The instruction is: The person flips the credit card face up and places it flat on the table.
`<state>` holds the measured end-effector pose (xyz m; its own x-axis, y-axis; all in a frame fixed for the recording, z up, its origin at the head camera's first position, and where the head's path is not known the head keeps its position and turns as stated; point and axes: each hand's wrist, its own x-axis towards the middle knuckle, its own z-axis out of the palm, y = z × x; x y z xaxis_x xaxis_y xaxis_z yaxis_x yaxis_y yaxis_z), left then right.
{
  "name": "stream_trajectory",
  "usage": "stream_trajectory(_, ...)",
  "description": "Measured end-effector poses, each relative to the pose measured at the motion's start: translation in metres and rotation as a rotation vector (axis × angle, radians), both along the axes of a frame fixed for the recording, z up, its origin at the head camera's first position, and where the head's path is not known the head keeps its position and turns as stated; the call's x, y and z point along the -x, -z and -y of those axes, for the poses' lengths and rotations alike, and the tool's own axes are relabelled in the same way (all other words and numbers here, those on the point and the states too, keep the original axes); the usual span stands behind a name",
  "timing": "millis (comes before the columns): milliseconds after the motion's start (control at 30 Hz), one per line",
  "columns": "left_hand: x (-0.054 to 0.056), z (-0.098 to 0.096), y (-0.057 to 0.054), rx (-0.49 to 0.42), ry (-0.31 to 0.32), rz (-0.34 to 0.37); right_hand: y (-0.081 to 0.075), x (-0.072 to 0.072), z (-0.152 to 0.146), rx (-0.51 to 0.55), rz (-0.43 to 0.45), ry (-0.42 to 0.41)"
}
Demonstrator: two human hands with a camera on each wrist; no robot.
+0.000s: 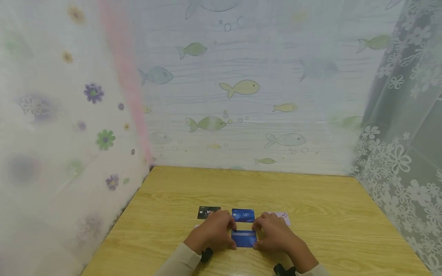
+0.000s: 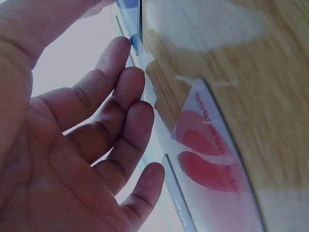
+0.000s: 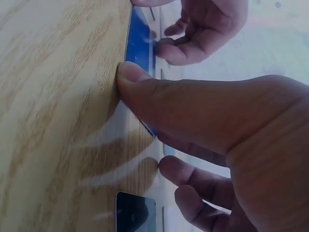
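Observation:
A blue card (image 1: 244, 240) with a pale stripe along its upper part is between both hands, close over the wooden table. My left hand (image 1: 217, 230) pinches its left end, thumb at the lower corner and index finger at the upper one. At the opposite end, my right hand (image 1: 276, 234) holds it likewise; its thumb (image 3: 133, 75) presses the card edge in the right wrist view. Just beyond lies a blue card marked VIP (image 1: 243, 215). A black card (image 1: 204, 212) is partly covered by the left hand, and a pale patterned card (image 1: 285, 219) by the right.
Beneath the left hand, a white card with red shapes (image 2: 207, 145) lies on the wood. A dark card (image 3: 135, 212) sits under the right fingers. Fish-printed sheeting (image 1: 241, 126) borders the table (image 1: 255, 188) at the back, with flowered hangings at both sides.

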<state>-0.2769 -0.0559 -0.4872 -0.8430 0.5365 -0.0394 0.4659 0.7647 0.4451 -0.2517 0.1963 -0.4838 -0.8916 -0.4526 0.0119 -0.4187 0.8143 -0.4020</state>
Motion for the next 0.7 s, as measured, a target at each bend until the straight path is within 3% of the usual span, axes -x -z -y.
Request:
stream_trajectory(333,-0.0011,0.0022,0.0025,0.053,0.032,-0.050,0.0032,-0.0034,-0.0035,0.029,-0.022,0.026)
stream_trajectory(700,0.0008,0.0064,0.0001,0.036,0.039,-0.065,0.0075,0.0000,-0.0028,0.059,-0.031,0.012)
